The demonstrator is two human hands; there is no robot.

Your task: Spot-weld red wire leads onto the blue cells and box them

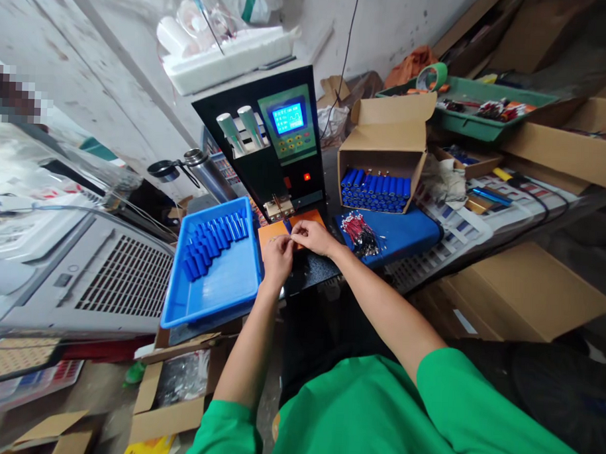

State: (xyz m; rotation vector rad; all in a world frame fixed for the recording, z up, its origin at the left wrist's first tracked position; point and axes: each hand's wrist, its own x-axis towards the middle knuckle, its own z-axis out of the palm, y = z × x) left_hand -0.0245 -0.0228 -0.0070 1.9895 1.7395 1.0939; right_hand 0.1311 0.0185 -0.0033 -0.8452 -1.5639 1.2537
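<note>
My left hand (pixel 278 254) and my right hand (pixel 312 238) meet fingertip to fingertip over an orange work plate (pixel 270 232). Both are closed in a pinch; what lies between the fingertips is too small and covered to make out. A blue cylindrical battery cell (pixel 288 224) shows just beyond the fingertips, partly hidden by them. Right above it are the electrode tips (pixel 278 206) of a black spot welder (pixel 289 177) with a lit blue screen (pixel 288 118). To the right, a bundle of red and black wire leads (pixel 360 234) rests on a blue pad (pixel 402 234).
Left of my hands, a blue tray (pixel 221 297) holds several blue cells. An open cardboard box (pixel 385 140) stacked with cells stands at right, before a green bin (pixel 485 127). A steel flask (pixel 210 174) stands beside the welder; a large open carton (pixel 524 294) lies lower right.
</note>
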